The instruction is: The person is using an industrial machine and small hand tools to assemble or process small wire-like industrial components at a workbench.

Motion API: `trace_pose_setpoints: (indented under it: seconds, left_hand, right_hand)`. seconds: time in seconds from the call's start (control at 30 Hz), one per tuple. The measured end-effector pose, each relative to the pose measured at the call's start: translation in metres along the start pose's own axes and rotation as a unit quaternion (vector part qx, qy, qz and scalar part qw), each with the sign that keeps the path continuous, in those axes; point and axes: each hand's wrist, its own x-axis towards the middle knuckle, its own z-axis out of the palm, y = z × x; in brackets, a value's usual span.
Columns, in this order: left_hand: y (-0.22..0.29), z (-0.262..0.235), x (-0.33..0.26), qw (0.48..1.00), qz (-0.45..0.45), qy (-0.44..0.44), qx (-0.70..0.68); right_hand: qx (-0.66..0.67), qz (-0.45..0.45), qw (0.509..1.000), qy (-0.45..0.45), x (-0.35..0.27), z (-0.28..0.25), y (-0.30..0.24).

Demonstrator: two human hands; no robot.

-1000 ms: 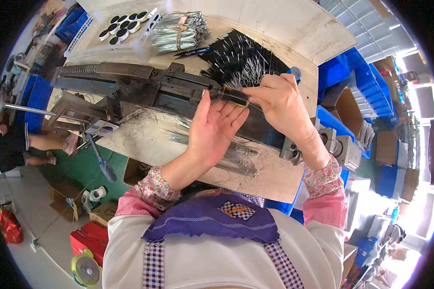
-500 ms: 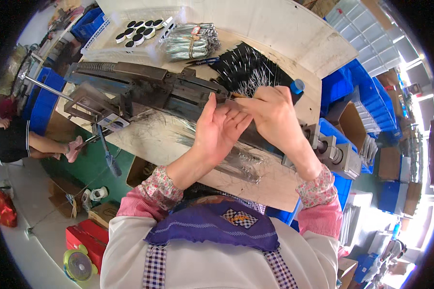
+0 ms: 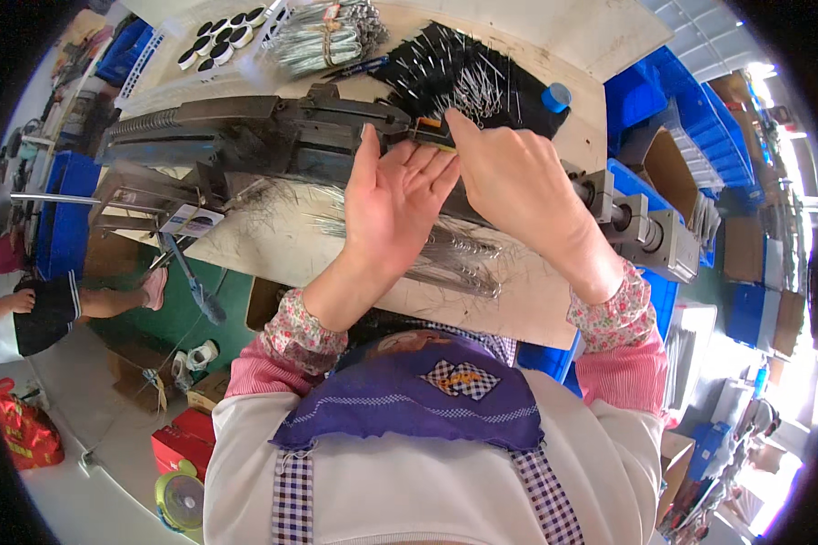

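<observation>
Your left hand [image 3: 393, 195] lies flat against the dark machine [image 3: 273, 136], fingers spread and holding nothing. Your right hand [image 3: 509, 177] pinches a small orange-and-black part [image 3: 433, 133] at the machine's top edge, fingers closed on it. Loose wire pieces [image 3: 454, 254] lie under your wrists, near the desk [image 3: 273, 254] front edge. Behind the machine sits a black heap [image 3: 468, 73] beside a wire bundle [image 3: 323, 36]. Blue bins [image 3: 691, 100] crowd the right side.
</observation>
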Motion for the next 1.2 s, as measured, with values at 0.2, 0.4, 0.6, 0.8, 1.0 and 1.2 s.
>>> trace_pose_setpoints:
  seconds: [0.2,0.4,0.6,0.8,1.0,1.2]
  left_hand:
    - [-0.005,0.033,0.004,0.989,0.018,0.126,0.074]
    - [-0.007,-0.008,-0.002,0.978,0.028,0.12,0.17]
    - [-0.074,-0.052,0.005,0.885,0.082,0.109,0.446]
    - [-0.037,0.016,-0.06,0.941,-0.079,0.073,0.322]
    - [0.064,-0.035,-0.144,0.08,0.303,0.191,0.93]
    - [0.203,-0.066,-0.252,0.049,0.048,0.66,0.748]
  right_hand:
    - [-0.039,-0.032,0.999,0.01,0.003,0.005,0.002]
    - [0.123,0.023,0.992,-0.024,-0.012,0.006,0.001]
    - [0.166,0.21,0.944,-0.192,-0.139,0.047,-0.005]
    - [0.247,0.218,0.94,-0.092,-0.172,0.118,0.022]
    - [0.31,0.281,0.906,-0.07,-0.181,0.112,0.025]
    - [0.39,0.356,0.845,0.083,-0.191,0.093,0.016]
